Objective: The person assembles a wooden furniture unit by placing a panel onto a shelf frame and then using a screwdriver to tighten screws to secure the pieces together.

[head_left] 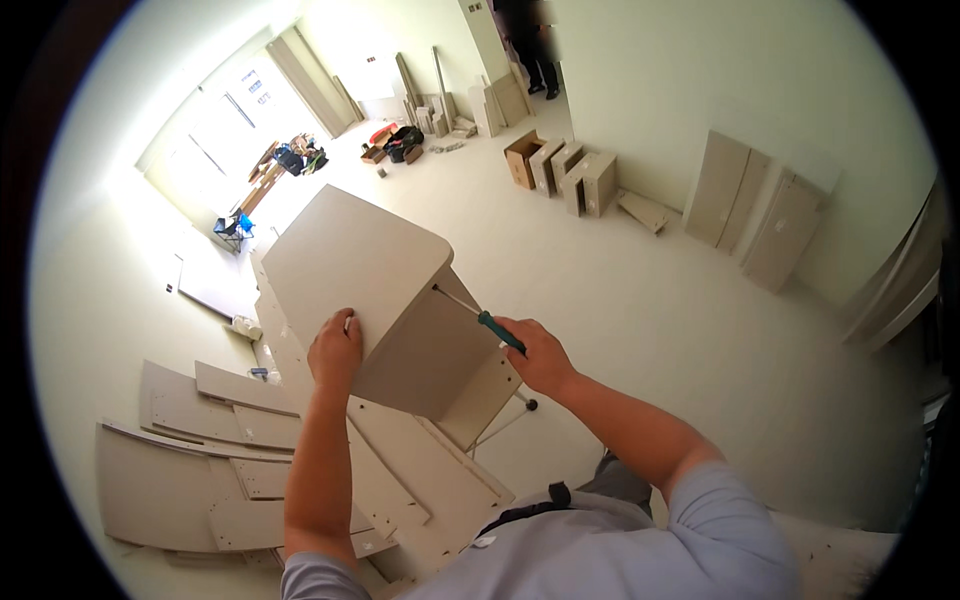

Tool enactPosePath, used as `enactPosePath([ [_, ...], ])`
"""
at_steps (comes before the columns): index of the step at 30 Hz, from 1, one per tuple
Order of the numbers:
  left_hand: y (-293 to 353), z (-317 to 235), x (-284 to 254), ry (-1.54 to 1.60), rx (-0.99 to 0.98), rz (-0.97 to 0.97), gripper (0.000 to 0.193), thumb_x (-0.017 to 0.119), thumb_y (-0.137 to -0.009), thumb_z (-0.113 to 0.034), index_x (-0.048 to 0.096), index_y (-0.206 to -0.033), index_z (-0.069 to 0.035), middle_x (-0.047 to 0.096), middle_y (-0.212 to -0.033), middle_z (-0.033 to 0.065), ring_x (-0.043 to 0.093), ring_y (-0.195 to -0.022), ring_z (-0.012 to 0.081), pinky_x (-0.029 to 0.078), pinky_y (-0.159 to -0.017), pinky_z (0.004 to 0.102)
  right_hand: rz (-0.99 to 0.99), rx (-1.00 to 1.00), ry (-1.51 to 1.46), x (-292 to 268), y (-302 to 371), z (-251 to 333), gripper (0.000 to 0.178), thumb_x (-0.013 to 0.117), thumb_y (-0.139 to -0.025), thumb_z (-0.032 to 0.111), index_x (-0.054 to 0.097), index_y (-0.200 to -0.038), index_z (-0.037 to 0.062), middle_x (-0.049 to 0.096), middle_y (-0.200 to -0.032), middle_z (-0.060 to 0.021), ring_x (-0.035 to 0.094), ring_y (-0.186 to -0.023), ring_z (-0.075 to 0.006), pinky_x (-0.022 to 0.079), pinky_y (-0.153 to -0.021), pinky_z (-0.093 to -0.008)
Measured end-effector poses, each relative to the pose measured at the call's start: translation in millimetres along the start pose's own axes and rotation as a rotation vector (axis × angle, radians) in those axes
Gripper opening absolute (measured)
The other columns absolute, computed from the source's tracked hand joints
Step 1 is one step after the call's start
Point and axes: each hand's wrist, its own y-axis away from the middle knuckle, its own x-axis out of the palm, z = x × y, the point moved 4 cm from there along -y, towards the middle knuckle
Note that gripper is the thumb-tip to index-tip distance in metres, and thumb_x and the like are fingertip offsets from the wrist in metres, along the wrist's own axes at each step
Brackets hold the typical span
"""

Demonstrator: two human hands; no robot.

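Observation:
A beige cabinet piece with one rounded corner stands tilted in front of me. My left hand lies on its top panel, fingers resting on the surface near the lower edge. In my right hand is a screwdriver with a green handle, gripped at the handle's end. Its thin shaft points up and left, and the tip meets a dark spot on the inner side panel just under the rounded corner. Below, a lower panel of the piece shows several small holes.
Beige boards lie stacked at the left, and more lean against the right wall. Boxes stand by the far wall, with bags and tools further back. A folding chair is at the left; a person stands in the doorway.

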Motion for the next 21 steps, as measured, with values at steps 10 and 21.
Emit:
enactPosePath([
  [10,2.2,3.5,2.0,0.046,0.044,-0.006,0.031,0.052,-0.099,-0.034,0.069,-0.117,-0.015,0.071,-0.113,0.0092,0.067,-0.104,0.0324,0.053,-0.089,0.0457,0.063,-0.031,0.330,-23.7,-12.3,62.6,0.047,0.063,-0.093,0.013,0.055,-0.140,0.0119,0.062,-0.116,-0.0170,0.066,-0.095,-0.0368,0.055,-0.084,-0.0446],
  [21,4.1,16.0,-9.0,0.126,0.000,0.005,0.027,0.053,-0.098,-0.032,0.070,-0.104,-0.011,0.072,-0.104,0.0116,0.068,-0.100,0.0341,0.053,-0.087,0.0477,0.069,-0.316,0.788,-3.1,-31.9,64.3,0.047,0.066,-0.095,0.018,0.056,-0.140,0.0082,0.065,-0.118,-0.0171,0.066,-0.087,-0.0281,0.055,-0.075,-0.0402],
])
